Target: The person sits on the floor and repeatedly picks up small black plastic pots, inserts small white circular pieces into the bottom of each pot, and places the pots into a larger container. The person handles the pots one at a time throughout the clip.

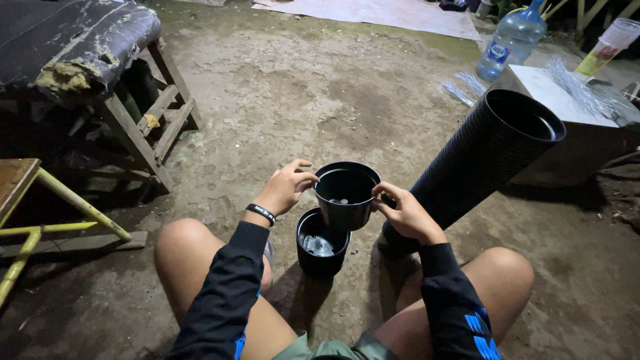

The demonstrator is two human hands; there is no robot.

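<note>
Holding a small round black plastic pot [346, 193] by its rim, the left hand [288, 187] pinches the near-left edge with thumb and fingers closed on it, and the right hand [403, 212] grips the right edge the same way. The pot is upright in the air, between the person's bare knees and above the packed dirt ground [280, 100]. Just below it, a second black plastic pot [320, 243] stands on the ground, something pale and shiny lying in its bottom; the two pots look apart, though the held one overlaps it in view. A black wristband [261, 214] sits on the left wrist, and both arms wear dark long sleeves.

To the right, a long tilted stack of ribbed black nested pots [480, 157] leans with its open mouth upward, its lower end behind the right hand. Beyond it are a white box [567, 100] with clear strips on top and a large clear blue-tinted water jug [510, 40]. On the left stands a worn wooden bench [100, 60].
</note>
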